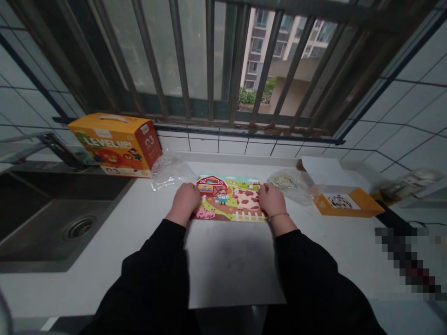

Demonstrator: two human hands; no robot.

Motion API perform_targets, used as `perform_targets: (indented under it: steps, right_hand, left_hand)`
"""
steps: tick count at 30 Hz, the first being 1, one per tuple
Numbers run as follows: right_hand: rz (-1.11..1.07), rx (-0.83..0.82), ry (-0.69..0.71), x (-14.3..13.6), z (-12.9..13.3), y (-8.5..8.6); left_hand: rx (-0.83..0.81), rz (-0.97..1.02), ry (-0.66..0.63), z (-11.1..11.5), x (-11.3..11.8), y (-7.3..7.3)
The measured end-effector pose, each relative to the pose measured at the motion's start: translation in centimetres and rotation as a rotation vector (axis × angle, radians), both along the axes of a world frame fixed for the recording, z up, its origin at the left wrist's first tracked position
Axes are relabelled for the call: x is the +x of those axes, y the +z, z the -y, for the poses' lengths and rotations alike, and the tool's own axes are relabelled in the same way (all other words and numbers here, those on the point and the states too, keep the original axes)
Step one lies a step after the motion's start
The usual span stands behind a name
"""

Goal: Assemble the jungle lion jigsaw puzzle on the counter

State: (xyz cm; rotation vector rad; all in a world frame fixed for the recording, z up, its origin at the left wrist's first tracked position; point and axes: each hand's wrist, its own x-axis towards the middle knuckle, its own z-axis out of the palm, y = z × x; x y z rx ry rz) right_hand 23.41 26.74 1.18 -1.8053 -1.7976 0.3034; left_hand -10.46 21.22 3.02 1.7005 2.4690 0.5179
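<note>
A colourful farm-scene puzzle [225, 197], with a red barn, a spotted cow and a pink pig, lies on the white countertop. My left hand [186, 201] closes on its left edge, and my right hand [273, 203] closes on its right edge, a thin bracelet round that wrist. The fingertips are partly hidden. Between my forearms is a blank white sheet [235, 263], just below the picture. A crumpled clear plastic bag [170, 171] sits beyond my left hand. Past my right hand rests another clear bag [284, 180] with small pale pieces inside.
An orange puzzle box [117, 145] stands at the back left, next to the sink [38, 228] and faucet [59, 151]. On the right lies an open orange box [349, 211] with a black-and-white patterned item in it. Window bars [209, 60] rise behind the counter [324, 251].
</note>
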Motion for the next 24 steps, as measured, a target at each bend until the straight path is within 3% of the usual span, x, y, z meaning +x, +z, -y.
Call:
perform_targets:
  steps: [6,10,17,21,24]
  right_hand:
    - [-0.284,-0.116,-0.033,2.8,-0.8,-0.7]
    - [-0.453,-0.224,-0.028,4.2,-1.3,-1.3]
    - [-0.569,-0.316,0.036,4.2,-1.1,-1.3]
    - [-0.615,-0.33,0.057,4.1,-0.8,-1.1]
    - [-0.654,-0.331,0.068,3.8,-0.7,-1.1]
  left_hand:
    - [-0.014,0.164,0.058,0.0,-0.5,0.9]
    - [0.064,0.419,0.106,0.4,-0.4,1.5]
    - [0.112,1.009,0.171,0.1,0.1,0.6]
    - [0.096,1.12,0.157,0.1,0.4,0.7]
    - [-0.004,1.192,0.091,0.4,0.4,1.0]
